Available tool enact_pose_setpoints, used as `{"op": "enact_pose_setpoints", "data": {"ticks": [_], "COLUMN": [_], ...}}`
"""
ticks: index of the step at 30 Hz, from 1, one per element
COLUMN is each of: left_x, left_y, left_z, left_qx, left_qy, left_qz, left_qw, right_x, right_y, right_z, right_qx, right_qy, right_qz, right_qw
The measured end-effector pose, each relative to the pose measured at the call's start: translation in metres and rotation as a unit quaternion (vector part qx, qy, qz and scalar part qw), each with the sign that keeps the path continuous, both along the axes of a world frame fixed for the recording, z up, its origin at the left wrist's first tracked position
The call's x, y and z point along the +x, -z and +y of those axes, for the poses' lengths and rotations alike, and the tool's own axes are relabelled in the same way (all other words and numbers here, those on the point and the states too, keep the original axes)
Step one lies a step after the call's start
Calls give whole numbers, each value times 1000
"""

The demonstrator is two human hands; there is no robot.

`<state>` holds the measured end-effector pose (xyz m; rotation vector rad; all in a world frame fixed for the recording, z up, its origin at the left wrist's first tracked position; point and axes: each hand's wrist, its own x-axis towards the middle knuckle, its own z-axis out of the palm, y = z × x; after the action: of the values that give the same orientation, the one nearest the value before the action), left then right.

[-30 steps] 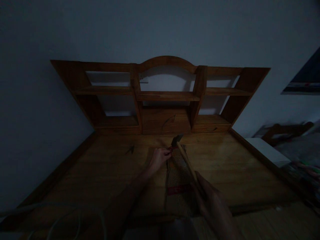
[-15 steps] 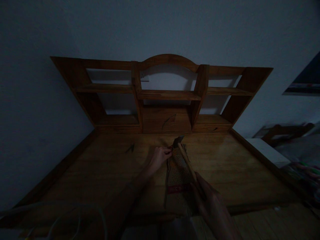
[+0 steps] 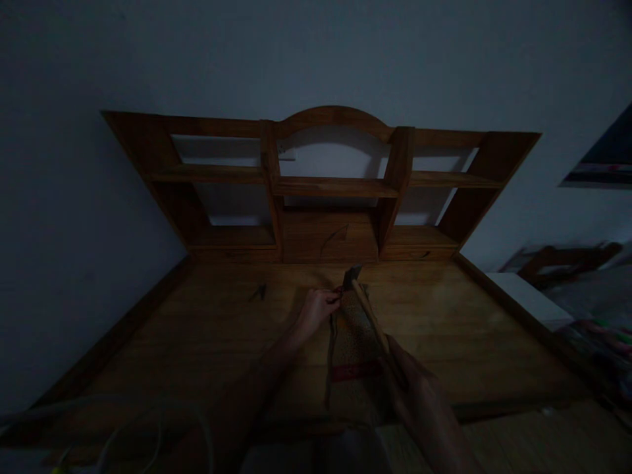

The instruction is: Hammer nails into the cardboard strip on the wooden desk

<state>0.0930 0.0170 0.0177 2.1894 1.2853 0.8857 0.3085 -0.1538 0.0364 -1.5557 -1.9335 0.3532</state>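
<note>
In the head view, my right hand [image 3: 417, 388] is wrapped around the wooden handle of a hammer [image 3: 369, 309]. Its dark metal head is over the far end of a flat, speckled piece [image 3: 353, 339] with a red band, perhaps cardboard or cloth, lying on the desk. My left hand [image 3: 316, 309] is closed in a pinch at that piece's far left corner, right beside the hammer head. Something small and reddish shows at the fingertips, too dark to name. Left of my left hand lies a small dark tool [image 3: 260, 291], its kind unclear.
The wooden desk [image 3: 217, 329] has a shelf unit [image 3: 336, 187] along its back, against the wall. Pale cables [image 3: 205, 428] loop across the lower left. A white surface [image 3: 523, 299] and a chair [image 3: 567, 260] stand beyond the right edge. The room is dim.
The hammer head has shifted very slightly, staying close to my left fingertips. Both hands keep nearly the same place and grip.
</note>
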Motion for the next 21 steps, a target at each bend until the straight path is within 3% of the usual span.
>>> {"op": "enact_pose_setpoints", "data": {"ticks": [21], "left_x": [2], "left_y": [1], "left_z": [1], "left_qx": [5], "left_qy": [4], "left_qz": [6], "left_qw": [1000], "right_x": [0], "right_y": [-13], "right_z": [2], "right_qx": [1], "right_qy": [-26], "right_qz": [47], "right_qw": [999]}}
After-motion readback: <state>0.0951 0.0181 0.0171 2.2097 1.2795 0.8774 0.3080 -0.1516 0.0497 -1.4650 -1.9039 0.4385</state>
